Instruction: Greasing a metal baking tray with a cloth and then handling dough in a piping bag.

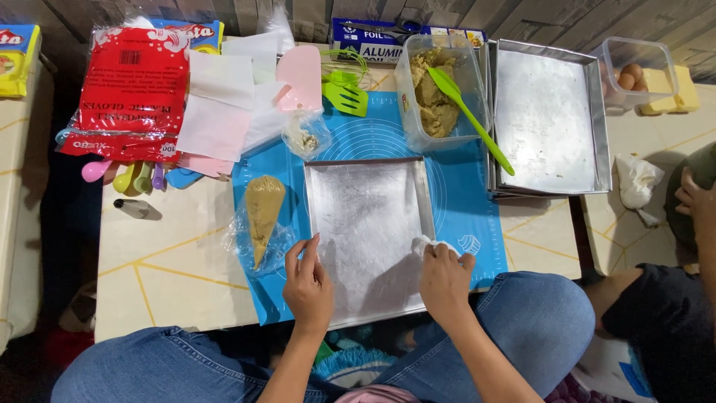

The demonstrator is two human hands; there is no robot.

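- Head view: the person sits at a low desk [171, 261] with a square metal tray [365, 224] lying on a blue silicone mat [462, 201] right in front of them.
- The left hand [307, 287] rests on the tray's near left edge, fingers [302, 250] pressed together over the rim, steadying it.
- The right hand [445, 280] sits at the tray's near right edge, fingers pinching a small wad of white paper [429, 245] against the metal; to my eye this is wiping or greasing the tray's inside, only partly covered so far.
- A filled piping bag [262, 213] lies on the mat just left of the tray, untouched.
- Beyond the tray stands a clear tub of dough [436, 93] with a green spatula [470, 116] in it, and a stack of larger trays [548, 119] to the right.
- The wad, I judge, needs carrying across the far half and into the corners while the left hand holds firm.
- Another person's arm [697, 201] shows at the far right edge.
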